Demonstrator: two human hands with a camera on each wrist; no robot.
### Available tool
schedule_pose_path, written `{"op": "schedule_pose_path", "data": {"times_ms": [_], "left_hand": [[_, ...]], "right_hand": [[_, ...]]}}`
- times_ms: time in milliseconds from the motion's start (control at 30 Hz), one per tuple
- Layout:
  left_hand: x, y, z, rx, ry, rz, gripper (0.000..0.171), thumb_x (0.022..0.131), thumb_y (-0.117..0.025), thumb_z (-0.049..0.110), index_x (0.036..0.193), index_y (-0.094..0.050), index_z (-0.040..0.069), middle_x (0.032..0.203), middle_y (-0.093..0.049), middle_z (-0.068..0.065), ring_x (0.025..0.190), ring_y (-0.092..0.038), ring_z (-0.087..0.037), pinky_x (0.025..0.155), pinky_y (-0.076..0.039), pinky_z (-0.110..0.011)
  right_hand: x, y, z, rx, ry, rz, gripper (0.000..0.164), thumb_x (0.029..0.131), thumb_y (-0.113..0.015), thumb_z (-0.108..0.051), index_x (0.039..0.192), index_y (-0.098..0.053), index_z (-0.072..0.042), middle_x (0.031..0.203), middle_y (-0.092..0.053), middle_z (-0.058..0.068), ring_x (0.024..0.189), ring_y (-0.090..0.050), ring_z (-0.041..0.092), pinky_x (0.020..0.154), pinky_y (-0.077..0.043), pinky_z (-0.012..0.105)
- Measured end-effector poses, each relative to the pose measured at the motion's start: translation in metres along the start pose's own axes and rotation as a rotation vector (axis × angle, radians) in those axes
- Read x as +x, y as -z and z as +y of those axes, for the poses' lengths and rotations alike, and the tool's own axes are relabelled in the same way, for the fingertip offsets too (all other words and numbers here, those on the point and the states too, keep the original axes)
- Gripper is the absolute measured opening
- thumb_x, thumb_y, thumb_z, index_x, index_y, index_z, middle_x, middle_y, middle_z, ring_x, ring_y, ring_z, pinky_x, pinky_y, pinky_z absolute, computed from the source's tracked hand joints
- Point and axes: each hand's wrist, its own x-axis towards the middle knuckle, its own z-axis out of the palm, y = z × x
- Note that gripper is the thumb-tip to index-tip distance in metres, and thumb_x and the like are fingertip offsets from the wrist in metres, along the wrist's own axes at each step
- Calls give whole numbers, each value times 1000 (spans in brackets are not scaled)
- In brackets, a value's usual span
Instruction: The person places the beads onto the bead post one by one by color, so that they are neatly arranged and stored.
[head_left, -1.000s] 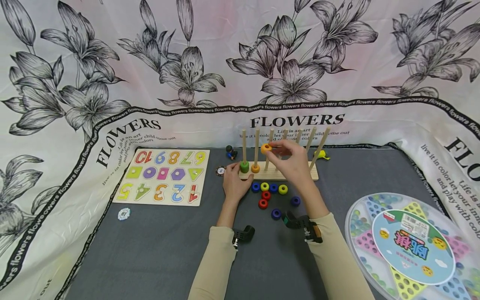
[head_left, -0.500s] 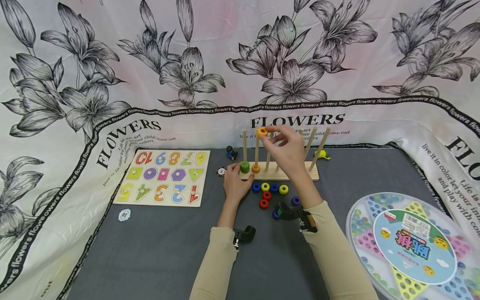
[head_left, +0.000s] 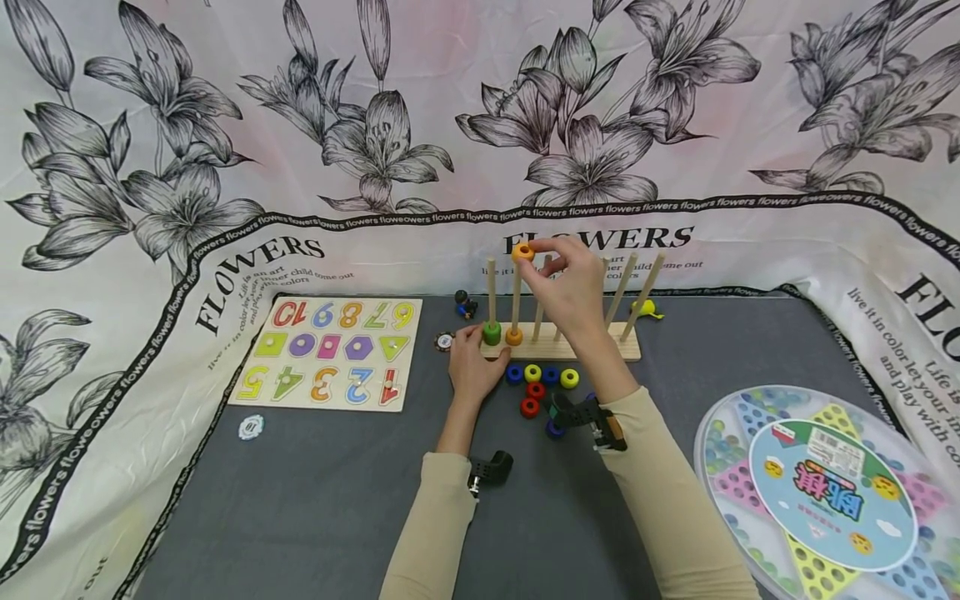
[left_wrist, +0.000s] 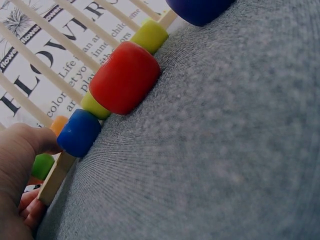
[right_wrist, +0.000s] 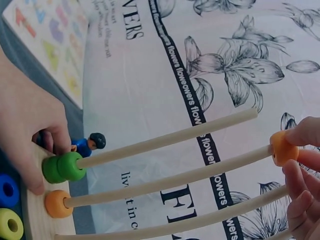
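Note:
My right hand point(head_left: 572, 283) pinches an orange bead point(head_left: 522, 252) between thumb and fingertips, at the top of the second peg from the left. In the right wrist view the peg's tip meets this orange bead point(right_wrist: 283, 149). My left hand point(head_left: 474, 367) grips the left end of the wooden peg stand point(head_left: 542, 352), thumb along the front. Two green beads point(right_wrist: 64, 167) sit stacked on the first peg; another orange bead point(right_wrist: 58, 204) is at the foot of the second. A blue bead point(left_wrist: 79, 133) lies right by my left thumb.
Several blue, yellow and red beads point(head_left: 529, 408) lie before the stand, some partly hidden by the right wrist camera. Left is a number puzzle board point(head_left: 279, 367); right, a round Chinese checkers set point(head_left: 832, 492). A small figure point(head_left: 465, 305) and poker chip point(head_left: 445, 342) stand near the stand.
My right hand has moved up and slightly left, carrying the orange bead from in front of the third peg to the top of the second. The left hand has kept its place.

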Motion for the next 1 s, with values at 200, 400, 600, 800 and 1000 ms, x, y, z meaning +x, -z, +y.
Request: {"op": "schedule_pose_path", "data": {"times_ms": [200, 400, 600, 800, 1000], "left_hand": [[1, 0, 0, 4, 9, -7, 58, 82, -76, 31, 133, -63, 7, 128, -55, -13, 115, -52, -30, 90, -49, -48], [1, 0, 0, 3, 11, -12, 58, 82, -76, 31, 133, -63, 7, 128, -55, -13, 115, -52, -30, 90, -49, -48], [1, -1, 0, 9, 5, -7, 58, 82, -76, 32, 133, -63, 6, 128, -55, -13, 114, -52, -30, 89, -49, -47], [1, -2, -1, 16, -7, -1, 58, 82, -76, 31, 132, -63, 5, 127, -55, -14, 112, -53, -30, 88, -49, -47], [0, -1, 0, 7, 0, 0, 59, 83, -76, 30, 133, -62, 4, 127, -54, -14, 113, -52, -31, 88, -49, -49]], "right_hand": [[2, -2, -1, -35, -5, -8, 20, 83, -77, -9, 100, -75, 2, 94, -70, 16, 61, -64, 27, 65, -48, 37], [1, -3, -1, -52, -2, -21, 16, 85, -75, -6, 99, -75, 2, 92, -68, 15, 61, -66, 26, 54, -42, 22], [-1, -1, 2, -19, 26, -22, 12, 85, -73, -3, 95, -75, 2, 89, -70, 15, 62, -66, 26, 55, -44, 18], [-7, 7, 6, 35, 29, -46, 12, 84, -73, -1, 95, -74, 3, 87, -72, 15, 65, -66, 25, 57, -47, 20], [-24, 18, 19, 31, -68, -97, 13, 85, -73, -3, 98, -74, 1, 90, -72, 13, 68, -66, 23, 61, -49, 20]]}}
